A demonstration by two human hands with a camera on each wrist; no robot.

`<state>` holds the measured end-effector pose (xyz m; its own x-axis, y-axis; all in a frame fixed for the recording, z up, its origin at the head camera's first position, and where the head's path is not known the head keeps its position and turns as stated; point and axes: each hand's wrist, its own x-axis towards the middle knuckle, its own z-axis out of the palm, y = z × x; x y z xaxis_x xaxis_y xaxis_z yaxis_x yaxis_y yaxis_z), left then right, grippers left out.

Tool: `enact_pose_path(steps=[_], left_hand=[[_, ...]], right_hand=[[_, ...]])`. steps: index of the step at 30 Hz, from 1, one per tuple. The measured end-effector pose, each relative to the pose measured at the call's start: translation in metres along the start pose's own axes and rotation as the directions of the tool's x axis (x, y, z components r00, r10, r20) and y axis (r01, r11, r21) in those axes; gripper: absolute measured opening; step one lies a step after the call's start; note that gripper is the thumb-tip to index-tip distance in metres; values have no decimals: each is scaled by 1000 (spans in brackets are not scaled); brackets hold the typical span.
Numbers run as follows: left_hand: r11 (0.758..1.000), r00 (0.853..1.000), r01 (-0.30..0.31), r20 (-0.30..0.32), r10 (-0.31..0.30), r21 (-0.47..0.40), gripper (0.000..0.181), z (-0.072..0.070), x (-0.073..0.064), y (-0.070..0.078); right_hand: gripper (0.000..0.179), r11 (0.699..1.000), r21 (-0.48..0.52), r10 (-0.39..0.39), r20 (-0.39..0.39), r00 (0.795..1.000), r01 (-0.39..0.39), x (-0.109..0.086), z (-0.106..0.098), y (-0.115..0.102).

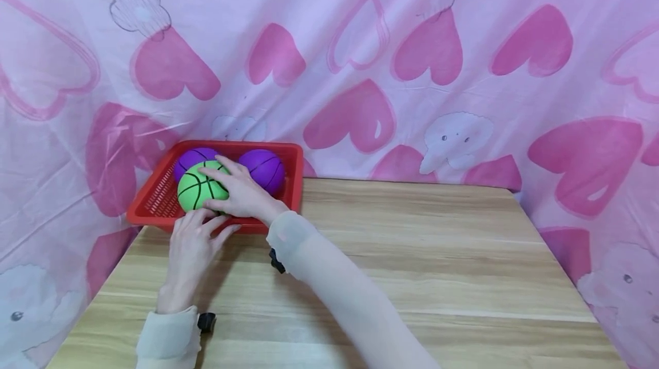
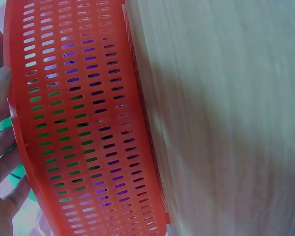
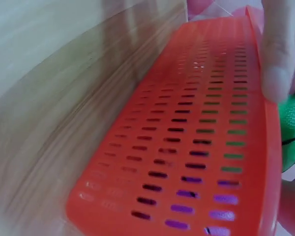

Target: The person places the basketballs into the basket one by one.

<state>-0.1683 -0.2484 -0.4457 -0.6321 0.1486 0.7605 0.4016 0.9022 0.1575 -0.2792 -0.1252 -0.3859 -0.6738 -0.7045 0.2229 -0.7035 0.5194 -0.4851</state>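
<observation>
A green ball with black basketball lines sits inside a red plastic basket, in front of a purple ball. Another purple ball lies at the basket's right side. My right hand holds the green ball from the right, fingers over its top and thumb on the near side. At the front rim, my left hand reaches up to the ball's near side, its thumb apart from the fingers. In the left wrist view the basket's slotted wall hides most of the balls.
The basket stands at the back left of a wooden table. A pink curtain with hearts hangs close behind it and along both sides. Bare table top stretches to the right of the basket.
</observation>
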Motion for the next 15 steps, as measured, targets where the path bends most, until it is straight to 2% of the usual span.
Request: enact_pose_path(steps=[3, 6, 10, 15], left_hand=[[1000, 1000, 6, 7, -6, 0, 30, 2, -2, 2], [1000, 999, 25, 21, -25, 3, 31, 2, -5, 5], [999, 999, 35, 26, -35, 0, 31, 1, -8, 7], [1000, 1000, 21, 16, -21, -2, 31, -3, -5, 2]], right_hand=[[70, 999, -53, 6, 49, 999, -3, -1, 2, 0], [68, 998, -65, -10, 58, 998, 14, -4, 6, 4], [66, 998, -38, -39, 50, 998, 41, -9, 14, 11], [63, 997, -18, -76, 20, 997, 76, -8, 18, 11]])
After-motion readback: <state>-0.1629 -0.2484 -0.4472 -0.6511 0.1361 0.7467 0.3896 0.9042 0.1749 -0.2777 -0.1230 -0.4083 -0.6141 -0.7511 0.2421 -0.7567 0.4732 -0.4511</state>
